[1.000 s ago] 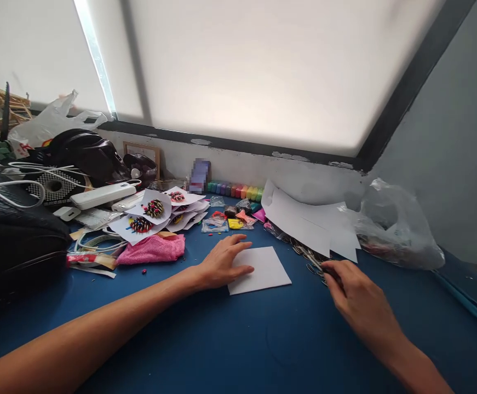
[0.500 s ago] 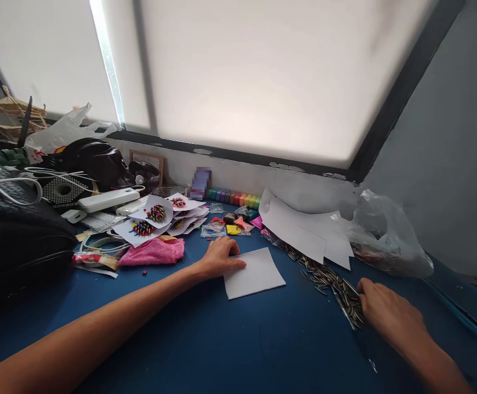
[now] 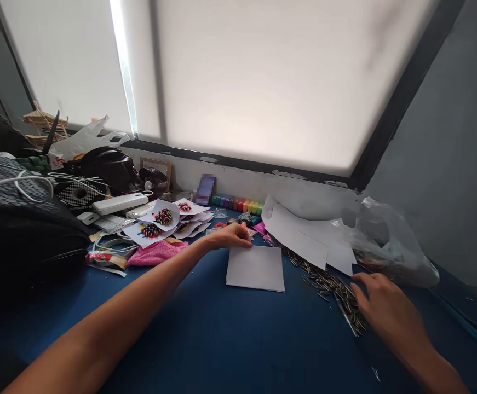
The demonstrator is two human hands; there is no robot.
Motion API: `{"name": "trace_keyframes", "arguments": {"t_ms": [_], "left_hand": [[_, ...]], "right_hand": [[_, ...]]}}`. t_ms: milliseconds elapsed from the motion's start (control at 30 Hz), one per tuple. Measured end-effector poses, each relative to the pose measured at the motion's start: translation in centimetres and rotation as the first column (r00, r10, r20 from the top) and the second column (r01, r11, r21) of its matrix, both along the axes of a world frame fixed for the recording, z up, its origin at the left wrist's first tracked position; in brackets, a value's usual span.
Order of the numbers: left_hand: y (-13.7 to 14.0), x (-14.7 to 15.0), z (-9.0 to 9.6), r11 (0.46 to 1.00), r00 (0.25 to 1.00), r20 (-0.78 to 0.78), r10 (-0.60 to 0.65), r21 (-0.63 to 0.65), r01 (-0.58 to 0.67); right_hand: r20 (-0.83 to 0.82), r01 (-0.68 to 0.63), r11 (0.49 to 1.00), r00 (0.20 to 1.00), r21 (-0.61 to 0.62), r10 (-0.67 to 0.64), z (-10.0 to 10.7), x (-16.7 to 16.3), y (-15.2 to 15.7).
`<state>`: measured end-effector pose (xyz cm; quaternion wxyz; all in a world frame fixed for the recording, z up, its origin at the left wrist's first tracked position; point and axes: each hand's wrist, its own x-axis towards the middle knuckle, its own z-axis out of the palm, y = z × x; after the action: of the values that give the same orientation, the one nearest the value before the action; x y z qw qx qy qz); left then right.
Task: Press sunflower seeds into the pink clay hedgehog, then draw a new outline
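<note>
A square of white paper (image 3: 255, 269) lies on the blue table in front of me. My left hand (image 3: 232, 236) is closed at its far left corner, the thumb along the far edge and the other fingers curled. On the right, my right hand (image 3: 390, 309) hovers beside a heap of striped sunflower seeds (image 3: 332, 287), thumb and forefinger apart with nothing seen between them. The seeds spill partly from a clear plastic packet (image 3: 347, 317). Larger white sheets (image 3: 304, 235) lie beyond the seeds, overlapping some of them.
Paper pieces with colourful seed-covered figures (image 3: 164, 217) are stacked at the left, behind a pink cloth (image 3: 158, 253). A row of coloured clay blocks (image 3: 242, 205) lines the wall. A plastic bag (image 3: 390, 246) sits at the right; a black bag (image 3: 28, 241) fills the left.
The white paper has turned so its edges run straighter to me, and my left hand has shifted to its far edge. My right hand has lifted slightly off the seeds, its fingers parted.
</note>
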<state>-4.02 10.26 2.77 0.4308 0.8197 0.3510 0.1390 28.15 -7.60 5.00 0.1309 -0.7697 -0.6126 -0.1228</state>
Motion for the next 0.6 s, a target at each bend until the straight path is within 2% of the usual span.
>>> {"name": "trace_keyframes", "arguments": {"t_ms": [200,267,400,600], "left_hand": [[0.5,1.8,-0.9,0.994,0.992,0.095,-0.081,-0.067,0.087],[0.6,1.9,-1.3,0.992,0.99,0.115,-0.087,-0.079,0.097],[0.6,1.7,-1.2,0.993,0.983,0.167,-0.073,-0.077,0.087],[0.7,1.4,-0.5,0.994,0.972,0.229,-0.054,-0.083,0.075]], "right_hand": [[-0.159,-0.25,0.968,0.955,0.03,0.252,-0.7,-3.8,-0.3],[-0.3,-0.337,0.941,0.894,0.043,0.334,-1.2,-5.2,-0.5],[-0.567,-0.367,0.929,0.758,0.038,0.322,-1.9,-6.9,-0.8],[-0.633,-0.343,0.939,0.719,0.036,0.287,-2.3,-6.9,-0.8]]}}
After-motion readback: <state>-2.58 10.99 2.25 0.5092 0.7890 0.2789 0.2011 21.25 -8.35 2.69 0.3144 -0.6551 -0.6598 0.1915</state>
